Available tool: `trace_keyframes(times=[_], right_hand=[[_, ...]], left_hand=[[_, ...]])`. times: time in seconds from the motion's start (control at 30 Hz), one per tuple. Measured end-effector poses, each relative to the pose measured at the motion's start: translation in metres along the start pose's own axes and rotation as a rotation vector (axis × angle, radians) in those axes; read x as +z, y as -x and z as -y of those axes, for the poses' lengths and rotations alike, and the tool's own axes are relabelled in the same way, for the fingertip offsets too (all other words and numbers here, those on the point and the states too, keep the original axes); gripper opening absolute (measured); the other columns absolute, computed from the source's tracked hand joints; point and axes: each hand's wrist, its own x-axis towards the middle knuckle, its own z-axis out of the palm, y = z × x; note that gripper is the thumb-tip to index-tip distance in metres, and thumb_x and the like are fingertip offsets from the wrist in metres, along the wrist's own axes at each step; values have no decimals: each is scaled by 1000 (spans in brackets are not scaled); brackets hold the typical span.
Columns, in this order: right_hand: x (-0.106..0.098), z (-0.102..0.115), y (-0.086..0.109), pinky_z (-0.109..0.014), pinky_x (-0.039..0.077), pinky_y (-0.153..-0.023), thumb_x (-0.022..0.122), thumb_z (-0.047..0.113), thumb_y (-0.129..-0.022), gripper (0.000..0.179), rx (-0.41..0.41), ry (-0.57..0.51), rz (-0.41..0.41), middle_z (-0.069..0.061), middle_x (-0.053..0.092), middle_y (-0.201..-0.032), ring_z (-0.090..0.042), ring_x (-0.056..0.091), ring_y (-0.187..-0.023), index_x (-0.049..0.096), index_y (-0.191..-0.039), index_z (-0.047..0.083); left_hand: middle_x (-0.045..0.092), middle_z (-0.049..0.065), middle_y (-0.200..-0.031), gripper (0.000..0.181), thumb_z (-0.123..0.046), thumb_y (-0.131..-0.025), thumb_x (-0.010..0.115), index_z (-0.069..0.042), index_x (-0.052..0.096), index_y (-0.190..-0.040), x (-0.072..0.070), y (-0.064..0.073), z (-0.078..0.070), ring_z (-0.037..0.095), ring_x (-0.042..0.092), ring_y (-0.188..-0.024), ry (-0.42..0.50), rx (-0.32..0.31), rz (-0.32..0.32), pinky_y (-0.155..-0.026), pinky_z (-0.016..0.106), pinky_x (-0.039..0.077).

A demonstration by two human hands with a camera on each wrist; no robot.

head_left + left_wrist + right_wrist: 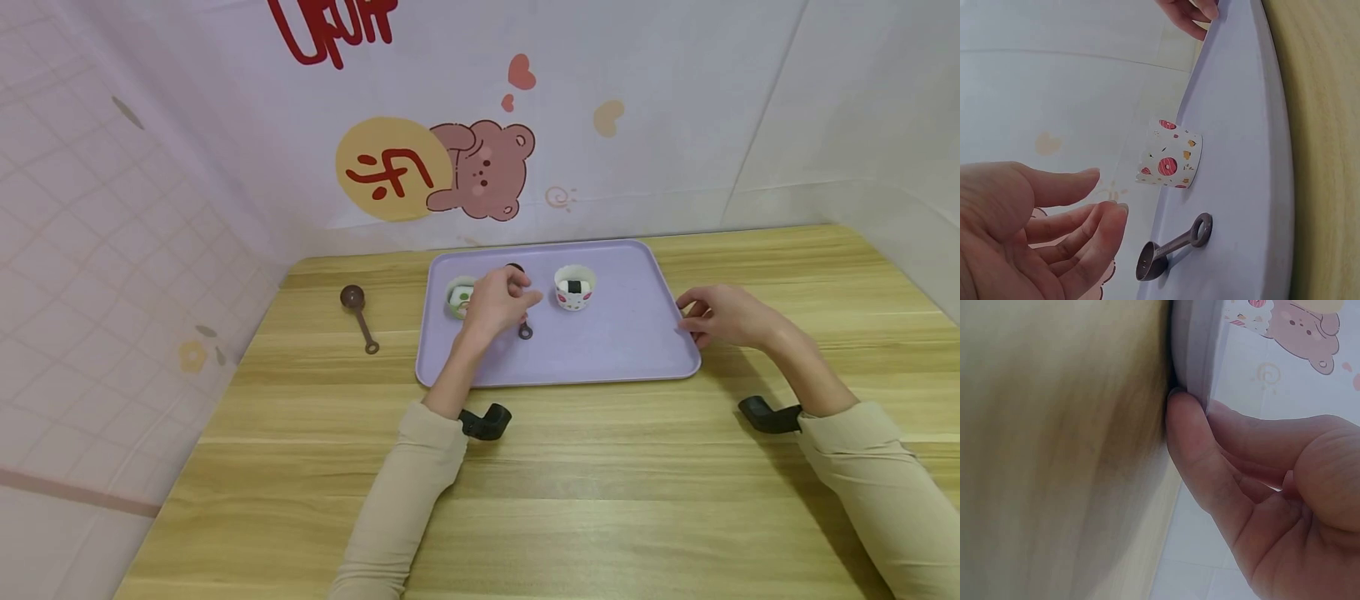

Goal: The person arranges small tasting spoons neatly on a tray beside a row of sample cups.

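Note:
My left hand [497, 303] hovers over the left half of the lilac tray [622, 337], its fingers loosely bent with nothing between them. Below it on the tray lies a dark brown measuring spoon [1180, 242], partly hidden by the hand in the head view. Just right of that spoon stands a white patterned paper cup [573, 300] with a rice-ball-shaped piece inside. A greenish cup [454, 310] with a white and green piece is half covered by the left hand. At the tray's right rim, my right hand [731, 317] pinches the edge between thumb and fingers.
Another brown measuring spoon [360, 317] lies on the wooden table [600, 483] left of the tray. Behind the table hangs a white cloth [660, 167] printed with a bear and hearts. Black wrist mounts [487, 423] stick out beside both forearms.

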Motion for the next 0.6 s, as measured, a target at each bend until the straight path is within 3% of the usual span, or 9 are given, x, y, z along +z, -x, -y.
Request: trace_keyframes(times=[0.33,0.6], right_hand=[[0,0,0,-36,61,-62,64,-8,-94,32,-3,-13,0,-19,70,-89,-28,72,-70,51,-118,-23],[1,0,0,-36,60,-62,65,-6,-94,32,-1,-1,-2,-19,70,-89,-28,71,-70,51,-118,-23]], left_hand=[[64,5,-81,25,-20,-93,75,-4,67,-110,-4,3,-2,13,66,-61,7,47,-4,-58,22,46],[68,6,-87,25,-20,-93,76,-3,68,-110,-10,6,-2,17,64,-76,-28,113,-31,-76,29,48]])
